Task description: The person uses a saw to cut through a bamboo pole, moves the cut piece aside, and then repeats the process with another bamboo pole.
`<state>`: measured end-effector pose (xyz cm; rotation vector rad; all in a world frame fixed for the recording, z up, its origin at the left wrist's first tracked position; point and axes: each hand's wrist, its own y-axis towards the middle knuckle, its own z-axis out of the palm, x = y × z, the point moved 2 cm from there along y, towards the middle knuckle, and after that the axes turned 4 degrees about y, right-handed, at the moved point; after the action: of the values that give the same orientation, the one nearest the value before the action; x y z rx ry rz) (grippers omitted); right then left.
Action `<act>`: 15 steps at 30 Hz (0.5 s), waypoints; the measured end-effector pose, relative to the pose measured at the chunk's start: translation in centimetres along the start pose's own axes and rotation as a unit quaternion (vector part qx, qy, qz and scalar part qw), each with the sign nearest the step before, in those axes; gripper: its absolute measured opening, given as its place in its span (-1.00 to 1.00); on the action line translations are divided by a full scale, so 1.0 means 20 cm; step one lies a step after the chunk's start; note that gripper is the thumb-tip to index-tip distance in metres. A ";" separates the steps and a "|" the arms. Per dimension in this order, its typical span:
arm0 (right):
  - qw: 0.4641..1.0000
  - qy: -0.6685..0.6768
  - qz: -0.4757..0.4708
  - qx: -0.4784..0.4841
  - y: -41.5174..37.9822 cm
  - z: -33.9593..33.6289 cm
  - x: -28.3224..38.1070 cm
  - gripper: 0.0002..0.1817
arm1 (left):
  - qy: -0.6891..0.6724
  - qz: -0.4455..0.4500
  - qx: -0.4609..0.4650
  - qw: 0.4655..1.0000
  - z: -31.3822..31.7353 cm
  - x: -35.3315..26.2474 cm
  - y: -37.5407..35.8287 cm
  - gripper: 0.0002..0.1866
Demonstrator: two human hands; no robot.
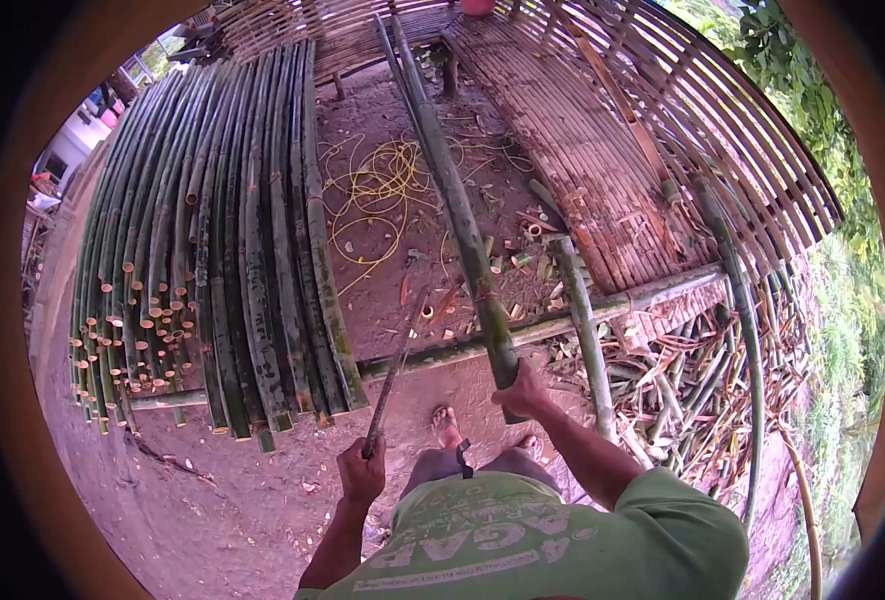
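Note:
My left hand [362,472] is closed around the dark handle of a machete [393,375], whose long narrow blade points forward and up. My right hand [525,392] grips the near end of a long green bamboo pole [463,230]. The pole runs away from me over a horizontal bamboo rail [433,352] toward the far slatted structure. Beyond the rail, the machete's tip is close to cut bamboo pieces on the ground. Part of my right hand's fingers is hidden behind the pole.
On the left, many bamboo poles [253,240] lie stacked side by side. Yellow rope [388,190] lies tangled on the dirt. A split-bamboo platform [573,170] and lattice [743,120] stand at the right. Bamboo scraps [703,390] are heaped below, beside upright posts [585,330].

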<state>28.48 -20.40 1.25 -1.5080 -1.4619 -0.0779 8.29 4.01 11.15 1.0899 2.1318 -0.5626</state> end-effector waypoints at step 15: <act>0.994 -0.065 0.082 -0.019 0.18 0.76 -0.05 -0.12 | 0.021 0.032 0.062 0.997 -0.23 0.13 0.43 -0.67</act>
<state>22.59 -10.40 -9.20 -1.6846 -1.4390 0.0926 12.68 13.15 11.72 1.2438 2.1121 -0.6555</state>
